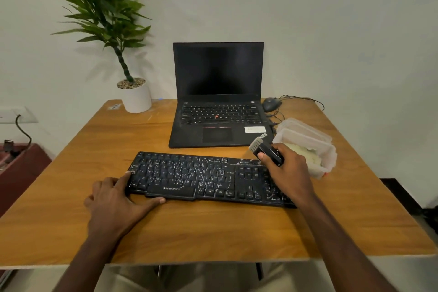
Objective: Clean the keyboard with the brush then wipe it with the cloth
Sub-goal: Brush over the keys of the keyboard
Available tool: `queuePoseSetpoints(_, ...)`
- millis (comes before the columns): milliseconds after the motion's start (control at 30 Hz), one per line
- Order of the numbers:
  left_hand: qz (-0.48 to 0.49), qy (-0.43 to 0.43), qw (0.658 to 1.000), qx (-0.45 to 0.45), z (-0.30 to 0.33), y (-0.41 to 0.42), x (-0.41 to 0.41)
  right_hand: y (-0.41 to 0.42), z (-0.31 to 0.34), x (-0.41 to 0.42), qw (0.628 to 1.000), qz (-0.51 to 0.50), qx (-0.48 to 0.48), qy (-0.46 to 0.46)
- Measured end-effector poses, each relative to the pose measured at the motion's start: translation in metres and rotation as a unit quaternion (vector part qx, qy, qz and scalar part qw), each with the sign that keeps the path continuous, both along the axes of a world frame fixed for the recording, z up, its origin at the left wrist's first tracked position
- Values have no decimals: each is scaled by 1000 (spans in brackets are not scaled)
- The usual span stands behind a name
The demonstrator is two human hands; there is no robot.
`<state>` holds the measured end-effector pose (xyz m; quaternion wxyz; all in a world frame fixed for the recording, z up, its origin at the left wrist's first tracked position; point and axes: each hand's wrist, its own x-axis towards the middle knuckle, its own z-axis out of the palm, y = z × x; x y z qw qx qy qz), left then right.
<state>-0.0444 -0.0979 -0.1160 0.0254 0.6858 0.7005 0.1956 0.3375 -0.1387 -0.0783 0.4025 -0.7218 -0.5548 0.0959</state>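
Note:
A black dusty keyboard (189,176) lies across the wooden table (99,149) in front of me. My left hand (116,199) rests at its left end, index finger on the left edge and thumb along the front edge, fingers straight. My right hand (288,168) hovers over the keyboard's right end and grips a small black brush (263,149) with pale bristles pointing up-left. A pale cloth (305,152) lies inside a clear plastic container (327,149) just right of that hand.
An open black laptop (218,102) stands behind the keyboard. A mouse (271,104) with cables sits at the back right. A potted plant in a white pot (137,99) stands at the back left. The table's front edge is near my arms.

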Motion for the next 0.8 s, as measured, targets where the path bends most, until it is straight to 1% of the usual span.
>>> queuePoseSetpoints(67,8,6,1000,-3,1,-2,2,2,3,-1,1000,8,0,-5)
queuePoseSetpoints(167,5,0,1000,-5,2,-1,2,8,7,-12,998,54,-18,-8)
queuePoseSetpoints(267,0,-16,1000,1,3,-2,1,11,13,-34,994,103,-38,28)
queuePoseSetpoints(333,1,-34,999,2,4,-3,1,13,15,-49,990,107,-24,91)
queuePoseSetpoints(433,-8,-48,999,-8,3,-3,-2,21,20,-68,959,119,-28,256)
queuePoseSetpoints(467,-12,-55,998,-12,2,-2,-3,27,21,-72,954,125,-29,270)
queuePoseSetpoints(500,-16,-61,998,-15,1,0,-5,33,21,-75,957,133,-27,256)
queuePoseSetpoints(567,-31,-70,997,-21,0,3,-7,46,25,-82,970,156,-31,186)
queuePoseSetpoints(633,-53,-87,994,-30,-1,6,-9,58,32,-92,973,187,-40,126)
queuePoseSetpoints(700,-62,-119,990,-39,-1,9,-10,66,37,-103,970,217,-53,100)
queuePoseSetpoints(800,-64,-155,985,-33,0,17,-11,74,41,-119,965,239,-67,87)
